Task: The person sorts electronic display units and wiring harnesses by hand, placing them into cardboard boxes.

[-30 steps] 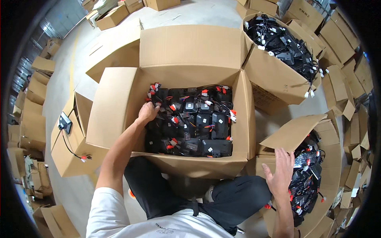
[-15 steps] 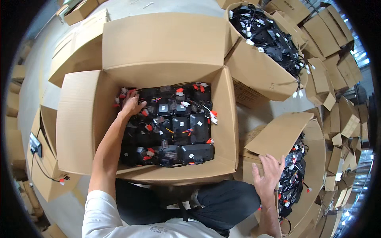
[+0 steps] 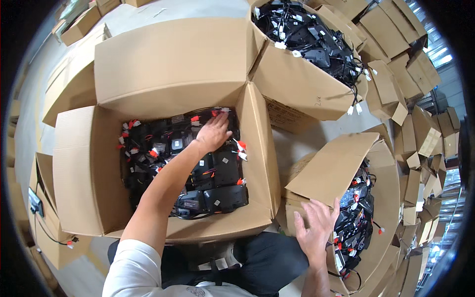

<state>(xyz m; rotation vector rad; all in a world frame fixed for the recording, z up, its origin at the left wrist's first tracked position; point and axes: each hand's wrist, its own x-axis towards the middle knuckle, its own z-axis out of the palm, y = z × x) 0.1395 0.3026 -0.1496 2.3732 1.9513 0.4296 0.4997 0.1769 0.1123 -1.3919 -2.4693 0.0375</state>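
Note:
My left hand [image 3: 214, 132] reaches into the big open carton [image 3: 170, 59] in front of me. Its fingers lie stretched over the black plastic modules [image 3: 226, 167] in the far right part, close to a red-and-white connector. These modules sit in rows, with thin cables and red and white plugs among them. My right hand [image 3: 316, 226] is held palm-in with spread fingers, beside the raised flap [image 3: 332, 163] of a smaller carton on the right; whether it touches the flap I cannot tell. Nothing is in it. That carton holds a jumble of black cabled parts [image 3: 354, 222].
At the far right stands another carton [image 3: 307, 81] heaped with black units, cables and white plugs, some hanging over its edge. A small black device [image 3: 34, 203] with a cable lies on a carton at the left. Many cardboard boxes [image 3: 383, 32] are piled along the right.
My left hand has moved from the far left corner of the big carton across to its far right part. My right hand stays by the flap. The whole view has shifted somewhat.

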